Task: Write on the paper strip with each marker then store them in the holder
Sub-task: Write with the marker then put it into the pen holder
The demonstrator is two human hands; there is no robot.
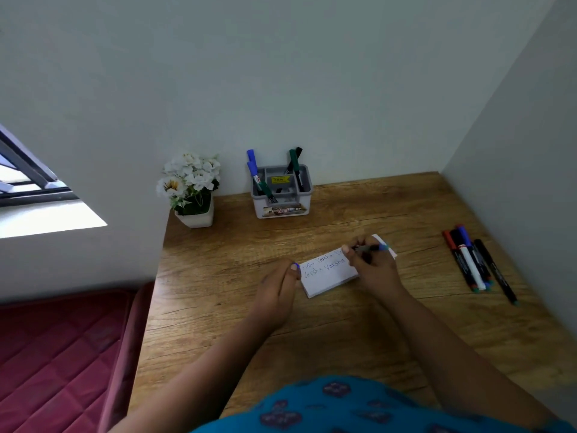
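Note:
A white paper strip [331, 276] with two lines of handwriting lies in the middle of the wooden desk [312, 323]. My right hand [374, 267] grips a blue-ended marker [371, 247] lying across the strip's right part. My left hand [278, 289] rests at the strip's left end, its curled fingers pinching a small blue cap [297, 266]. The grey holder [282, 192] stands at the back by the wall with blue, green and black markers upright in it. Several loose markers [471, 260] lie at the right.
A white pot of white flowers [192, 189] stands at the desk's back left corner. Walls close the desk at the back and right. A red mattress [62, 354] lies left of the desk, below a window [28, 182].

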